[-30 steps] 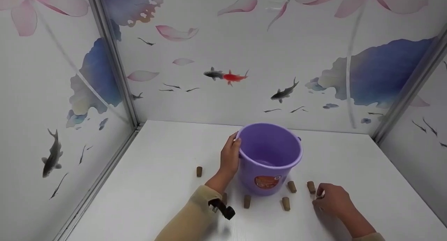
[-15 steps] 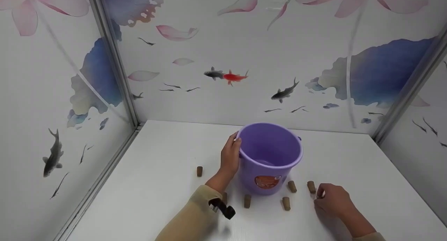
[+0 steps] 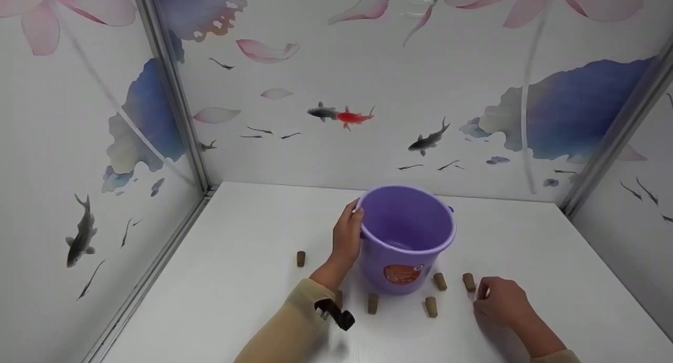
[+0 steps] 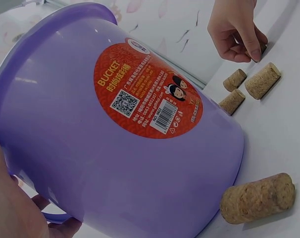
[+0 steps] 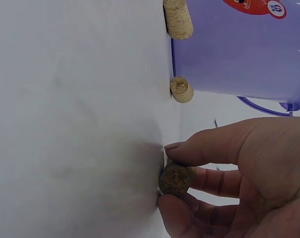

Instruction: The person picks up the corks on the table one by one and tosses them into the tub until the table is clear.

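A purple bucket (image 3: 399, 268) with a red oval label (image 4: 150, 89) stands on the white table, its inside facing up. My left hand (image 3: 347, 234) grips its left side near the rim, and the left wrist view shows fingers beside a purple handle loop (image 4: 58, 217). My right hand (image 3: 503, 302) is low at the table, to the right of the bucket. In the right wrist view, thumb and fingers pinch a brown cork (image 5: 175, 179); the head view hides it. Just left of those fingertips lies another cork (image 3: 469, 282), which looks apart from them.
Several more corks lie around the bucket: one cork (image 3: 301, 259) at left, a front cork (image 3: 372, 303), two at right, and one mostly behind the left forearm. White panels painted with fish and flowers enclose the table (image 3: 252, 221) at the back and sides.
My right hand's fingertips have drawn slightly in and away from the cork at their left. The left hand and the bucket stay in place.
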